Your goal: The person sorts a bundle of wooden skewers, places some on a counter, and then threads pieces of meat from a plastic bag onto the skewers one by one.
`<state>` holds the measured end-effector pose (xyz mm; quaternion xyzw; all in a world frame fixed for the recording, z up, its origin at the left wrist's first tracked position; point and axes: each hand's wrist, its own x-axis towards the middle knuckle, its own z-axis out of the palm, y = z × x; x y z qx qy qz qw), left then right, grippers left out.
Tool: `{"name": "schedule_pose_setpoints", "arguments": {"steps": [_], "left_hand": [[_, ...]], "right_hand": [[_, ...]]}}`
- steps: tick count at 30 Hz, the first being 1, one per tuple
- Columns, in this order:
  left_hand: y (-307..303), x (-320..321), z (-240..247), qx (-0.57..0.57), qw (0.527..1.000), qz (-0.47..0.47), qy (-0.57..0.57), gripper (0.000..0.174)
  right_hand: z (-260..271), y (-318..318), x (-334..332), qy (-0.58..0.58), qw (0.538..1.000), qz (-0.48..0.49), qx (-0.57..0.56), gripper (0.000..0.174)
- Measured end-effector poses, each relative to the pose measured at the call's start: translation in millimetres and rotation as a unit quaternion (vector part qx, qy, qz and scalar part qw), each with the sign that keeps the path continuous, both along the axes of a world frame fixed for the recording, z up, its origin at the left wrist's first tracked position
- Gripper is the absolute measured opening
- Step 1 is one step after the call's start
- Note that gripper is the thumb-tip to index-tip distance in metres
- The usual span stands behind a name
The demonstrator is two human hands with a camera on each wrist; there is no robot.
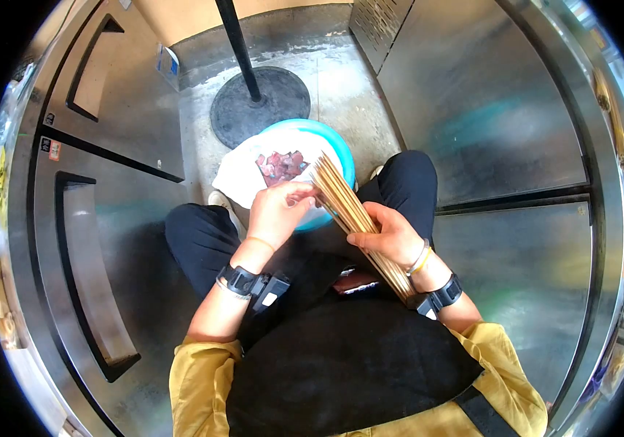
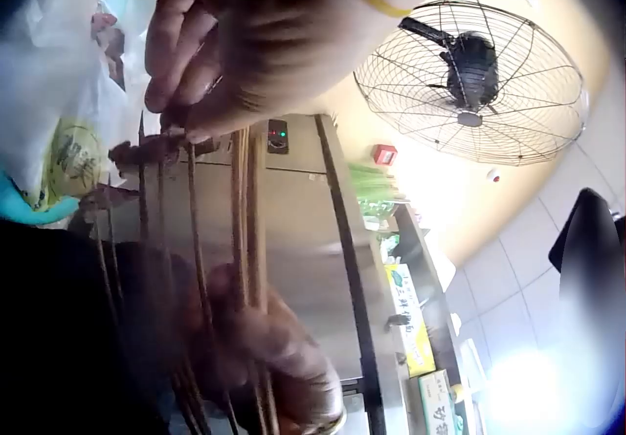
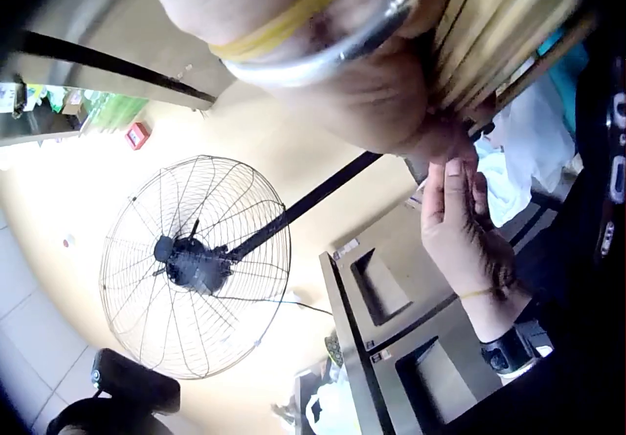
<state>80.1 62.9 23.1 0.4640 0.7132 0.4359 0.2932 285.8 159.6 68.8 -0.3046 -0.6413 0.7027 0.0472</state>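
Observation:
My right hand (image 1: 393,237) grips a thick bundle of bamboo skewers (image 1: 350,207), their tips pointing up and away toward the basin. At the tip end is my left hand (image 1: 277,213), thumb and fingers pinched together. Below those fingers in the left wrist view, a dark piece of meat (image 2: 149,152) sits on skewer points. The left fingertips (image 2: 161,93) close right at it and partly hide it. Beyond the hands, pinkish-red meat pieces (image 1: 283,166) lie on a white plastic bag (image 1: 232,175) in a turquoise basin (image 1: 344,149).
The basin stands on the floor between the person's knees. Behind it rises a black pole on a round base (image 1: 232,116). Steel cabinets (image 1: 508,95) flank both sides, the left ones with black-framed handles (image 1: 71,240). A wire fan (image 3: 196,264) shows high up.

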Motion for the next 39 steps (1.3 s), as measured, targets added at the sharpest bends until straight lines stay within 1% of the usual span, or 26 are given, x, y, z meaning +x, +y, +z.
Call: {"name": "schedule_pose_setpoints", "arguments": {"steps": [3,4,5,6,7,8,9,10,11,13,14,17,20,23,26,29,32,35,38,39], "left_hand": [[1.8,-7.0,-16.4,0.049,0.990,-0.036,-0.131,0.018],[2.4,-14.0,-16.4,0.015,0.975,0.000,-0.222,0.021],[5.8,-23.1,-15.7,0.016,0.955,0.047,-0.292,0.021],[10.2,-37.7,-24.5,0.034,0.957,0.075,-0.280,0.019],[14.3,-53.8,-39.6,0.052,0.957,0.103,-0.266,0.018],[18.1,-68.7,-58.0,0.029,0.980,0.110,-0.161,0.017],[21.8,-82.6,-78.0,0.006,0.992,0.115,-0.054,0.016],[26.7,-88.8,-81.9,-0.018,0.991,0.119,0.053,0.015],[31.4,-93.3,-86.1,-0.044,0.985,0.113,0.119,0.015],[42.0,-92.0,-75.9,-0.094,0.959,0.097,0.248,0.015],[47.5,-89.5,-71.6,-0.136,0.947,0.093,0.277,0.016],[60.0,-86.9,-75.2,-0.204,0.919,0.059,0.331,0.016],[67.9,-85.5,-74.3,-0.234,0.931,0.096,0.262,0.018],[69.8,-84.9,-70.1,-0.258,0.930,0.092,0.247,0.019],[71.9,-92.5,-84.1,-0.271,0.934,0.088,0.214,0.019],[68.4,-92.4,-84.5,-0.271,0.934,0.074,0.220,0.017],[68.8,-84.3,-76.5,-0.252,0.912,0.061,0.318,0.016],[70.2,-84.3,-81.5,-0.248,0.891,0.054,0.376,0.019],[68.1,-84.9,-81.2,-0.245,0.890,0.030,0.383,0.021],[68.2,-86.4,-84.5,-0.244,0.894,0.051,0.372,0.022]], "right_hand": [[-1.3,0.4,4.2,0.010,0.999,-0.011,-0.043,0.029],[-2.7,0.9,5.1,0.020,0.996,-0.010,-0.084,0.029],[-4.8,1.1,5.8,0.029,0.992,-0.010,-0.124,0.028],[-6.7,1.5,6.7,0.038,0.986,-0.010,-0.164,0.028],[-8.2,1.8,6.9,0.041,0.983,-0.005,-0.177,0.028],[-9.6,2.1,6.4,0.045,0.981,-0.001,-0.190,0.028],[-10.4,2.5,5.4,0.049,0.978,0.004,-0.202,0.028],[-10.9,2.4,4.5,0.050,0.980,0.004,-0.194,0.025],[-11.3,1.9,3.6,0.051,0.981,0.003,-0.185,0.023],[-11.5,1.8,2.3,0.052,0.982,0.004,-0.183,0.021],[-11.5,2.5,2.1,0.053,0.980,0.006,-0.190,0.021],[-12.2,3.3,3.6,0.050,0.979,0.001,-0.198,0.022],[-16.0,3.7,4.3,0.050,0.978,-0.007,-0.203,0.023],[-18.4,3.1,4.4,0.057,0.976,-0.015,-0.208,0.022],[-18.7,3.1,4.4,0.060,0.975,-0.011,-0.214,0.022],[-21.3,3.1,4.6,0.061,0.973,-0.005,-0.222,0.022],[-18.3,1.6,4.4,0.059,0.971,-0.004,-0.231,0.022],[-16.8,0.6,4.6,0.056,0.972,-0.005,-0.227,0.022],[-14.3,0.1,5.5,0.056,0.973,-0.009,-0.222,0.023],[-14.8,-0.1,5.7,0.058,0.973,-0.009,-0.224,0.022]]}}
